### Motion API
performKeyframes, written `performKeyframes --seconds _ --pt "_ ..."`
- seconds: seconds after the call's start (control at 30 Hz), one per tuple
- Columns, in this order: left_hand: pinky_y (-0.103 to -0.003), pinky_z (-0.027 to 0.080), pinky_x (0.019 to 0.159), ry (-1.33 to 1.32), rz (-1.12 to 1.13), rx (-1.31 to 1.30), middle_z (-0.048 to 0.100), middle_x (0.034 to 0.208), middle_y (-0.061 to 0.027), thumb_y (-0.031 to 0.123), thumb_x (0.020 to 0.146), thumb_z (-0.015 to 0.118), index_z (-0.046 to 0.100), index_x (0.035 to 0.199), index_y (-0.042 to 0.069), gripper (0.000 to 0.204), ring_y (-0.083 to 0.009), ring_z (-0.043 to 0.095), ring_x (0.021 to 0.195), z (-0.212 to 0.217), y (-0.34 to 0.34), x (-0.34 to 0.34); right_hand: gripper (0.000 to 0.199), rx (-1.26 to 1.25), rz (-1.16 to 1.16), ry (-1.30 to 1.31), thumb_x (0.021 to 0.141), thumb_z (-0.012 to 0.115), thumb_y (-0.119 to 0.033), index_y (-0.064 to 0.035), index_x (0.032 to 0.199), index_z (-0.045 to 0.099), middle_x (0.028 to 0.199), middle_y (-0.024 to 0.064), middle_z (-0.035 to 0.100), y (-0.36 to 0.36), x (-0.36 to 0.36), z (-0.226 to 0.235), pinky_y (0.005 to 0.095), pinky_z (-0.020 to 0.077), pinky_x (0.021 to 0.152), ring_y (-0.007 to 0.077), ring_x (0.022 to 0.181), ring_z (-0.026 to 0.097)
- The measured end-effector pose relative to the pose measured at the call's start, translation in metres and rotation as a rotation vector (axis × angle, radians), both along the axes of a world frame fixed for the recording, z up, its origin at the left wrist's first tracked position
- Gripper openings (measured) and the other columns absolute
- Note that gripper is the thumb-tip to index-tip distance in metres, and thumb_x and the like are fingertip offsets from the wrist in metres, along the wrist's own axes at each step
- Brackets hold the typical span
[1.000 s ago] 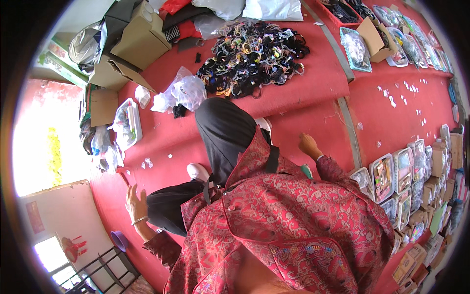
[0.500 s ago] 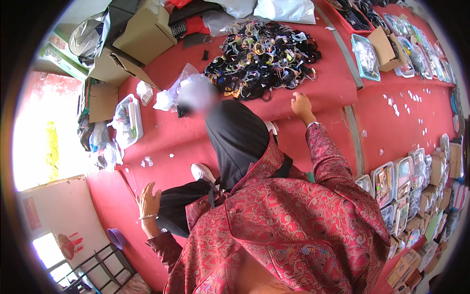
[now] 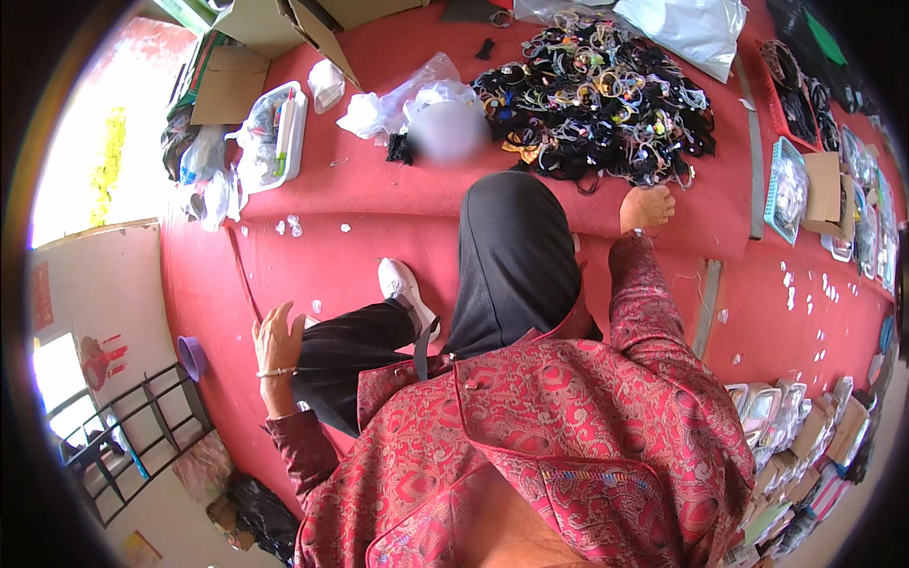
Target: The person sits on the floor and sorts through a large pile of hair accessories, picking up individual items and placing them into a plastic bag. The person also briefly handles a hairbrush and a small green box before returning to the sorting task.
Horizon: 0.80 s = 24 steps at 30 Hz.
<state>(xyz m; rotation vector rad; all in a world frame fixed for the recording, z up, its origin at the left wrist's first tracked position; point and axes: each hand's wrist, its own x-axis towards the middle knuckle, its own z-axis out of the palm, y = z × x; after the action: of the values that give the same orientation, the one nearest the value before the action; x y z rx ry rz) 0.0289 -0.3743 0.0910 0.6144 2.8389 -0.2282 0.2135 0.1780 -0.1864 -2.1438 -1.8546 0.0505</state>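
My right hand (image 3: pixel 648 207) is at the front edge of the red-covered ledge (image 3: pixel 379 194), just below the near side of a large heap of hair ties (image 3: pixel 597 95). The ties are mostly black, mixed with pale and coloured ones. Its fingers are curled in, and nothing shows in them. Well away from the heap, my left hand (image 3: pixel 276 343) hangs beside a black trouser leg (image 3: pixel 346 374). The fingers of that hand are stretched out, holding nothing. Left of the heap lie crumpled clear and white plastic bags (image 3: pixel 383 112), partly covered by a blurred patch.
At the left, a white tray (image 3: pixel 295 142) holds packets, with a cardboard box (image 3: pixel 227 85) behind it. A white plastic bag (image 3: pixel 686 28) lies beyond the heap. Rightward are a turquoise basket (image 3: pixel 786 189) and a red crate (image 3: pixel 791 104). White scraps (image 3: pixel 789 279) dot the red floor.
The whole view has shifted, so the heap appears farther right and more of it shows. My right hand has turned, its fingers now toward the right. My left hand stays open.
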Motion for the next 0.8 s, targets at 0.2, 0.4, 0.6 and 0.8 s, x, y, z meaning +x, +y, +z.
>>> performKeyframes --seconds 0.2,0.4,0.6,0.8 --pt "-0.049 0.024 0.1 -0.047 -0.005 -0.154 0.053 0.117 -0.0088 0.031 0.082 0.051 0.051 0.116 0.012 0.039 -0.0244 0.047 0.111 -0.02 0.018 -0.009 0.024 0.055 -0.091 0.09 0.079 0.048 -0.024 -0.0082 0.095 0.055 0.101 0.0136 0.051 0.008 -0.004 -0.011 0.044 0.0364 0.081 0.0323 0.096 0.047" --pt "-0.042 0.033 0.096 0.005 0.126 -0.019 0.049 0.121 -0.0129 0.029 0.083 0.051 0.043 0.124 0.008 0.047 -0.0293 0.045 0.113 -0.021 -0.025 0.021 0.021 0.091 -0.062 0.021 0.078 0.048 -0.022 -0.0104 0.095 0.053 0.099 0.0126 0.051 0.01 -0.004 -0.021 0.0438 0.0366 0.077 0.0318 0.093 0.047" --pt "-0.038 0.04 0.089 0.123 0.303 0.156 0.053 0.114 -0.0148 0.023 0.082 0.053 0.047 0.119 0.005 0.042 -0.0309 0.051 0.105 -0.025 -0.025 0.031 0.019 0.119 -0.098 0.015 0.078 0.048 -0.019 -0.0107 0.094 0.053 0.097 0.0114 0.052 0.014 -0.008 -0.018 0.0442 0.0376 0.076 0.0317 0.091 0.049" --pt "-0.037 0.037 0.092 0.121 0.271 0.238 0.051 0.118 -0.0138 0.019 0.08 0.054 0.048 0.117 0.005 0.04 -0.03 0.048 0.109 -0.015 -0.015 0.046 0.017 0.166 -0.123 -0.027 0.077 0.049 -0.017 -0.0107 0.09 0.058 0.094 0.0103 0.056 0.013 -0.011 -0.015 0.0436 0.0395 0.077 0.0303 0.09 0.052"
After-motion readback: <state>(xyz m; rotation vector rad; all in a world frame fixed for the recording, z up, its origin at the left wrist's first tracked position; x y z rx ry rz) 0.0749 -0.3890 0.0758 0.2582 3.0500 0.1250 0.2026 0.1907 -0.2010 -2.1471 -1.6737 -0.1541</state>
